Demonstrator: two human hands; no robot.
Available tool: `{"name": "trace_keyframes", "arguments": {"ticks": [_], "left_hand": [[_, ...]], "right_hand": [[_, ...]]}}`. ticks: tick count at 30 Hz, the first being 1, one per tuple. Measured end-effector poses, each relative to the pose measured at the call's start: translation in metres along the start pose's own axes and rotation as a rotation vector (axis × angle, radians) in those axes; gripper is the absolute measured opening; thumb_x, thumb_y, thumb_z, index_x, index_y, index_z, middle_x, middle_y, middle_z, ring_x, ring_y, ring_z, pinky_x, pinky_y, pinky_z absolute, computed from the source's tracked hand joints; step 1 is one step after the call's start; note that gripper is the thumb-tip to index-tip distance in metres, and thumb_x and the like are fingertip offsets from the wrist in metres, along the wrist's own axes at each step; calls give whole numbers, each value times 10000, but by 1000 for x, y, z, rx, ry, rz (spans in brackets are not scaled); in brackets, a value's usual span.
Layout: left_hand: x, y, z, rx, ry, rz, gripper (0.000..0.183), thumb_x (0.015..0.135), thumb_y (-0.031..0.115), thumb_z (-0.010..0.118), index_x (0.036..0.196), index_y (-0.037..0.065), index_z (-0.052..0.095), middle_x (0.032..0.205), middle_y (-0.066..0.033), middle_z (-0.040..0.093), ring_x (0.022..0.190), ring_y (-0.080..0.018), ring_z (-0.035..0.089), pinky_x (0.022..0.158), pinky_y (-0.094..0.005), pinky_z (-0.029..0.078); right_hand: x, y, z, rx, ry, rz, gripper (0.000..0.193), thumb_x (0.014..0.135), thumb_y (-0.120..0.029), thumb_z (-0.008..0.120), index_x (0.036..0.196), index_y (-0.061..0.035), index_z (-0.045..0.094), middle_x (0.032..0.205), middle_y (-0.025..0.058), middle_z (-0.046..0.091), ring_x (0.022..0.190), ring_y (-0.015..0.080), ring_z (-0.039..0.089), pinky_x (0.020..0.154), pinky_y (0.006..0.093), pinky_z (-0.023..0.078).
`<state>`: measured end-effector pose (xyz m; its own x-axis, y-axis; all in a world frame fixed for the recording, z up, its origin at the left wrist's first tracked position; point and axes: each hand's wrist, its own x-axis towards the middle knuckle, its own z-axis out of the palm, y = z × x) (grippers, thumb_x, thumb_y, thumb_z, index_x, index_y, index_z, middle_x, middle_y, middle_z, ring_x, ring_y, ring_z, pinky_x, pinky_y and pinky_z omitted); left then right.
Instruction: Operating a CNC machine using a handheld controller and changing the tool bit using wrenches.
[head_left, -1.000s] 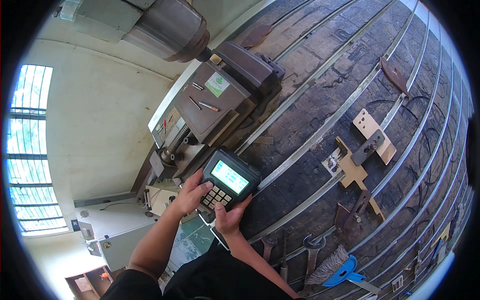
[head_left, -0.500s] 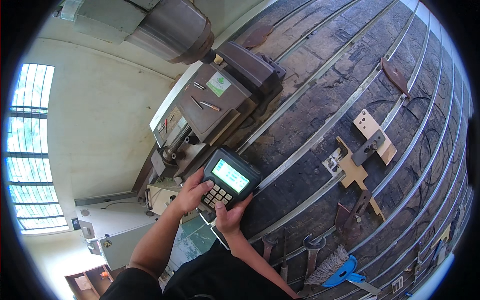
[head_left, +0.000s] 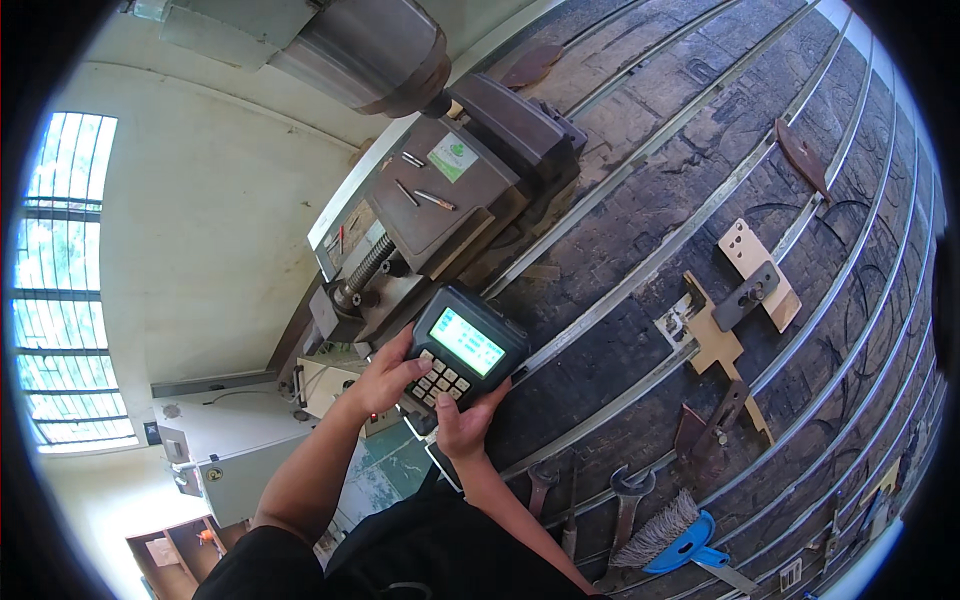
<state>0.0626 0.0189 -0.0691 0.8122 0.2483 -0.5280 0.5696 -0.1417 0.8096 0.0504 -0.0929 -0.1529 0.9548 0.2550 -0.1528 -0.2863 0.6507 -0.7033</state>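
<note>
A black handheld controller with a lit screen and a pad of pale keys is held between my two hands, in front of a slotted machine bed. My left hand grips its left side, the thumb resting on the upper left keys. From below and the right, my right hand supports it, its thumb on the lower keys and its fingers mostly hidden behind the case. Just beyond it stands a dark machine vise with a screw, and several small cutting bits lie on its top.
A machine spindle hangs over the vise. Clamps hold a brass-coloured cross-shaped plate and a pale plate on the slotted bed. Open-ended wrenches and a blue brush lie nearer me, to the right.
The view has shifted slightly, so the vise and bed sit a little further right. Both hands keep the same hold on the controller, with thumbs still on the keys.
</note>
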Motion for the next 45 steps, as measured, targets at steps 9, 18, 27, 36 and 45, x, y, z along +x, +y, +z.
{"name": "trace_keyframes", "arguments": {"ticks": [9,18,27,36,45], "left_hand": [[-2,1,0,-18,-8,-35,562,776,163,553,1257,-22,329,1126,-96,481,1043,-147,426,903,-270,342],[-3,-3,1,23,5,-4,611,763,201,605,1257,-27,327,1137,-95,478,1030,-146,435,901,-278,352],[-6,14,-23,222,-252,-99,563,677,24,639,1180,-5,388,1025,-87,530,936,-114,490,824,-270,418],[-8,12,-34,-53,-413,-111,646,682,-54,614,1257,6,327,1142,-76,493,1060,-132,454,909,-284,386],[0,3,-34,-217,-486,-104,675,700,-70,579,1300,11,280,1193,-102,469,1106,-156,436,928,-303,378]], "right_hand": [[-2,1,-1,44,-5,71,813,766,-128,586,1308,19,-2,1224,184,321,1111,242,392,943,351,338],[-4,2,0,-15,-4,47,795,775,-133,581,1307,24,11,1223,188,331,1122,248,386,947,357,331],[-1,0,-1,-11,41,82,765,788,-176,583,1308,23,60,1203,164,347,1089,217,388,943,343,318],[2,1,0,-5,44,26,732,794,-200,577,1307,24,105,1215,161,356,1111,223,379,963,348,293],[3,2,-2,-100,74,2,603,794,-128,505,1292,-8,186,1171,125,379,1058,196,395,937,332,305]]}}
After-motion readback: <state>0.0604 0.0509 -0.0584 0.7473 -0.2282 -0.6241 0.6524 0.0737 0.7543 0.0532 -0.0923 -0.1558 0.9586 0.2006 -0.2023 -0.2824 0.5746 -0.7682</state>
